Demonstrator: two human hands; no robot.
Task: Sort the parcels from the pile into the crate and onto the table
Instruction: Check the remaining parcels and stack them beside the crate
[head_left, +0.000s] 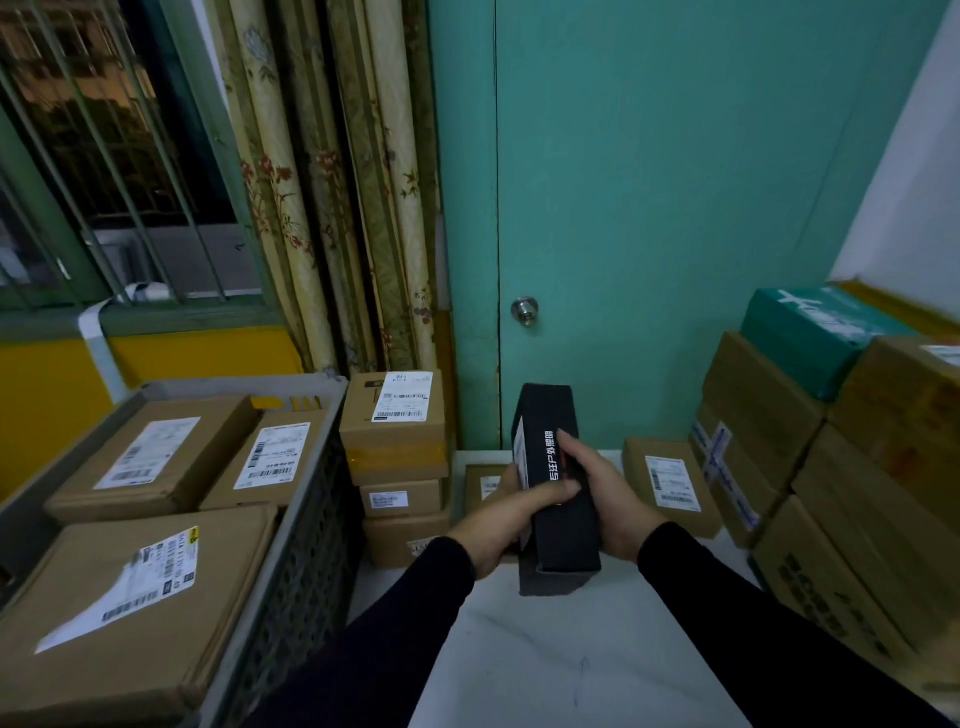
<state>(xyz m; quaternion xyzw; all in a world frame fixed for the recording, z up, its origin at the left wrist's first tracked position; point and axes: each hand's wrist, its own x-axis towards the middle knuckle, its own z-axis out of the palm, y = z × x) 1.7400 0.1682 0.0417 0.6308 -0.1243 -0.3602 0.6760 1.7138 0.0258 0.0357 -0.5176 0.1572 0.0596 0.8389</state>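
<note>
Parcels are the business, and the one in hand is a long black box (558, 499) with white printed characters down its top face and a pale label on its left side. It is held above the white worktop (561, 665), in front of the teal door (701, 208). The left hand (506, 519) grips it from the left, thumb lying across the top face and fingers (511, 475) curled round the labelled side; the right hand (605, 499) clamps the right edge, its fingers wrapped over the top.

Judging by its square edges, the black box looks like stiff printed card, probably light, with a smooth, perhaps slightly slippery finish. Its length makes a grip near the middle of the long sides the sensible hold, which is roughly where both hands are.

To the left, the grey crate (291, 545) holds three brown cartons with shipping labels. A stack of brown cartons (397, 462) stands between the crate and the hands, and a single labelled carton (670, 483) lies on the worktop just right of the hands. The pile (841, 467), topped by a teal box, rises at the right.
</note>
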